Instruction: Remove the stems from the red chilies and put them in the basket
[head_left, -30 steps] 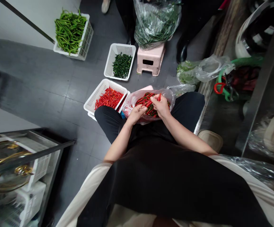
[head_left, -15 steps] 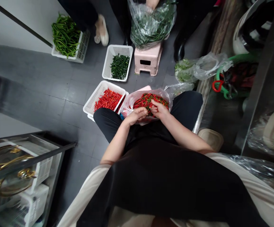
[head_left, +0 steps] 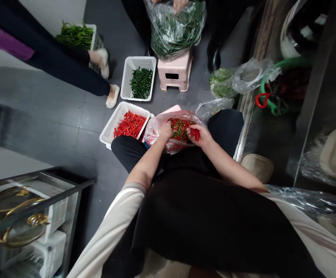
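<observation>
A clear plastic bag (head_left: 153,133) of red chilies with green stems (head_left: 181,129) sits open between my knees. My left hand (head_left: 166,131) reaches over the bag's left side, fingers curled down at the edge of the chilies; what its fingertips hold is hidden. My right hand (head_left: 200,136) is closed around several red chilies (head_left: 195,134) above the bag's right side. Beside my left knee stands a white basket (head_left: 106,129) with loose red chilies (head_left: 130,123) in it.
A white basket (head_left: 126,79) of green chilies stands ahead. A pink stool (head_left: 172,75) bears a bag of green chilies (head_left: 176,36), with another person's hands (head_left: 181,4) at it. A walker's shoe (head_left: 113,96) is at left. Red-handled scissors (head_left: 263,100) lie at right.
My hands have moved apart, the left one reaching further into the bag. The red chilies in my right hand now show clearly. Another person has stepped in from the left, partly covering the far basket.
</observation>
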